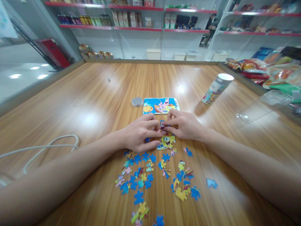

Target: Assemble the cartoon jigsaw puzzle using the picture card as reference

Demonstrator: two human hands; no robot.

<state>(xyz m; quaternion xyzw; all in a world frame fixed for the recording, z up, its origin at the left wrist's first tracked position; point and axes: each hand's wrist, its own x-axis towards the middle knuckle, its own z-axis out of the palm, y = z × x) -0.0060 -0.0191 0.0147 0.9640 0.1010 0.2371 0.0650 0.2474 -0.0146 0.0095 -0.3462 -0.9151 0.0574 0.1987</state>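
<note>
A partly joined jigsaw puzzle (166, 142) with a yellow cartoon face lies on the wooden table between my hands. My right hand (182, 125) pinches a small puzzle piece (162, 125) at the puzzle's upper edge. Resting over the left side of the puzzle, my left hand (143, 133) has its fingers spread and touching the joined pieces; part of the puzzle is hidden beneath it. Just beyond my hands is a picture card (160, 106) with cartoon figures on blue. Loose blue and yellow pieces (138, 197) are scattered nearer to me.
A round metal lid (137, 101) lies left of the card. The cartoon-printed tube (217, 89) stands at right. A white cable (51, 146) loops on the left. Snack packets (251, 67) and a clear plastic container (277, 96) are along the right side; shelves (138, 29) stand behind.
</note>
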